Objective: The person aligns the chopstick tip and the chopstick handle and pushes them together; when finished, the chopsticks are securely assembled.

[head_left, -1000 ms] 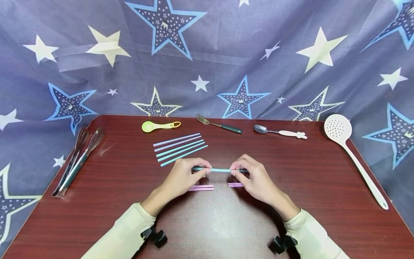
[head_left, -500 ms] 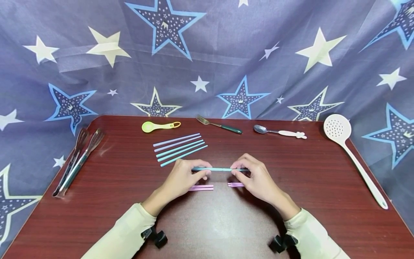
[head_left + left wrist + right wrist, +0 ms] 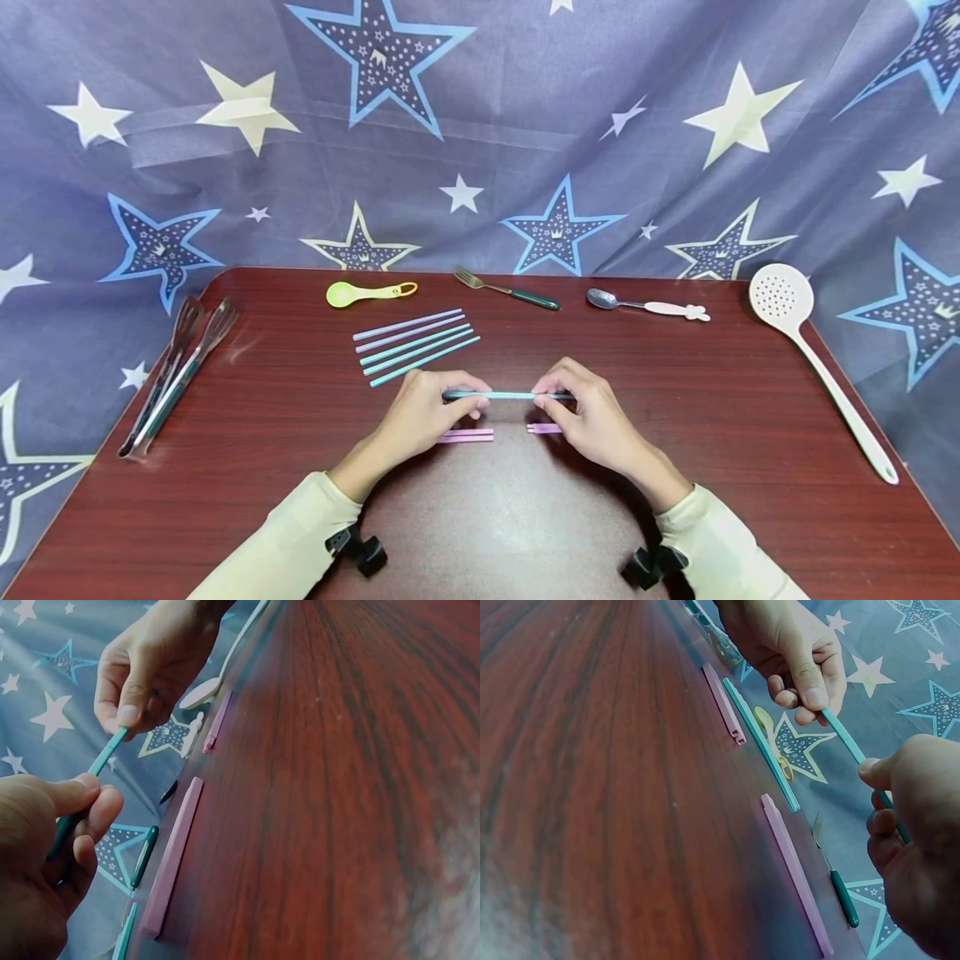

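A slim teal chopstick (image 3: 512, 396) is held level above the table, between my two hands. My left hand (image 3: 435, 408) pinches its left part with thumb and fingers, and my right hand (image 3: 592, 412) pinches the right part. In the right wrist view a faint seam crosses the chopstick (image 3: 845, 739) between the thumbs. Under the hands lie pink chopstick pieces (image 3: 468, 436), the right-hand pieces (image 3: 543, 428) separated from them by a gap. My hands partly cover both. A notched end shows on a pink piece (image 3: 795, 874) in the right wrist view.
Behind my left hand, several teal chopsticks (image 3: 415, 343) and purple ones (image 3: 407, 324) lie side by side. Farther back are a yellow-green measuring spoon (image 3: 367, 292), a fork (image 3: 517, 293) and a spoon (image 3: 645, 307). Tongs (image 3: 176, 379) lie left, a white skimmer (image 3: 817, 358) right.
The hands stay almost where they were, both pinching the teal chopstick. Its middle seam, visible in the earlier head frames, is harder to make out now.
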